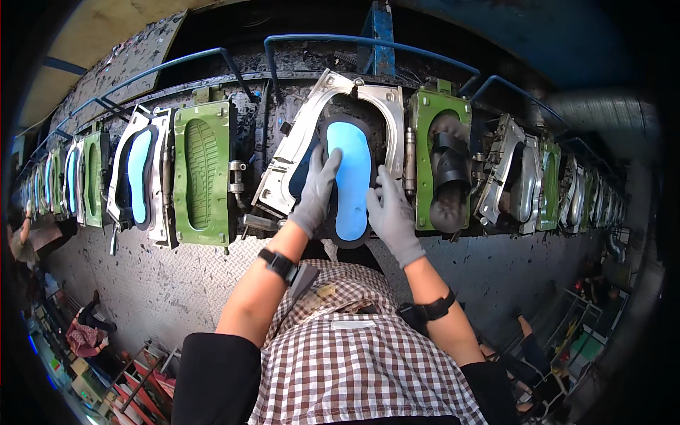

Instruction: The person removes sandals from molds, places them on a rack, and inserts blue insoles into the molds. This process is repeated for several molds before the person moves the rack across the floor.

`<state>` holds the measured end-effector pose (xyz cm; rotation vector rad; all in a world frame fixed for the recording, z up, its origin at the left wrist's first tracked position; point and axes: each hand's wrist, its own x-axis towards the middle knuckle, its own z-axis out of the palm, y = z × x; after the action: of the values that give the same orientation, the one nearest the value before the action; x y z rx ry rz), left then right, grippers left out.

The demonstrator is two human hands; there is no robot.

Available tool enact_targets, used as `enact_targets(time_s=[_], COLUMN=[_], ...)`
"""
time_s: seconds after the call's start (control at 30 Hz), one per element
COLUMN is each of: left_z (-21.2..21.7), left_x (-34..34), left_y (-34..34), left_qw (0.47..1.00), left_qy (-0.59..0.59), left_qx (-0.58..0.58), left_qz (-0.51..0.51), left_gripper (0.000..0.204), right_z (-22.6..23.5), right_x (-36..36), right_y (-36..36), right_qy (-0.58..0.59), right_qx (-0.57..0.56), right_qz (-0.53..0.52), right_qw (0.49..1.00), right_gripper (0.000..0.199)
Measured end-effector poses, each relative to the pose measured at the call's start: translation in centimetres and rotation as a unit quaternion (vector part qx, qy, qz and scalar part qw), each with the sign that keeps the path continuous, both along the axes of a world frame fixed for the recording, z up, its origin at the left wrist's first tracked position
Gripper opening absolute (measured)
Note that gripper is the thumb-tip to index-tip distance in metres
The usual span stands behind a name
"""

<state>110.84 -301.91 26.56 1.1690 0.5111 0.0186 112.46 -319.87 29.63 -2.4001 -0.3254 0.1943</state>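
Note:
A shoe sole (352, 180) with a light-blue top and a black rim lies lengthwise before me, over a silver metal mold frame (392, 117). Grey gloves cover both hands. My left hand (316, 190) grips the sole's left side, its fingertips on the blue surface. Beside the right edge is my right hand (394, 214), its fingers apart and slightly bent; whether they touch the rim I cannot tell. The sole's near end reaches past the frame's lower edge. Right of the frame, a green mold plate (423, 134) carries a black strapped sandal upper (450, 159).
Left of the frame stands a green mold half (202, 173) with a tread pattern. Another silver mold holds a blue-topped sole (139, 173). More molds curve away on both sides. Blue guard rails (312, 37) run behind them. Metal tread-plate flooring (191, 283) lies below; other people show at the lower edges.

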Motion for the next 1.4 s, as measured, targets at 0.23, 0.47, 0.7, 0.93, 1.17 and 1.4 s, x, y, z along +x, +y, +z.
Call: enact_targets(time_s=[0.23, 0.47, 0.7, 0.93, 1.17, 1.4], left_z=[-1.7, 0.0, 0.4, -0.6, 7.3, 8.3], left_x=[2.5, 5.1, 10.6, 5.1, 6.2, 12.7], left_y=[0.8, -0.5, -1.6, -4.5, -18.1, -29.2], left_qw=[0.992, 0.997, 0.997, 0.951, 0.89, 0.996], left_qy=[-0.038, -0.049, -0.037, 0.039, -0.015, 0.014], left_qx=[-0.116, -0.065, -0.055, 0.3, 0.42, 0.024], left_qz=[-0.002, 0.001, 0.04, 0.07, -0.179, -0.087], left_gripper=[0.068, 0.079, 0.091, 0.087, 0.093, 0.036], right_z=[-2.6, -0.8, -3.4, 4.0, 5.5, 7.0], right_x=[0.8, 0.5, 8.7, 6.8, 6.4, 7.7], right_y=[1.1, 1.1, 0.6, -4.1, -18.8, -31.0], right_qy=[0.2, 0.045, 0.013, 0.11, -0.126, 0.186], right_qx=[0.056, 0.111, 0.145, 0.073, 0.164, 0.431], right_qz=[-0.028, -0.054, -0.056, 0.035, -0.084, -0.136], right_qw=[0.978, 0.991, 0.988, 0.991, 0.975, 0.872], right_gripper=[0.063, 0.063, 0.065, 0.055, 0.054, 0.051])
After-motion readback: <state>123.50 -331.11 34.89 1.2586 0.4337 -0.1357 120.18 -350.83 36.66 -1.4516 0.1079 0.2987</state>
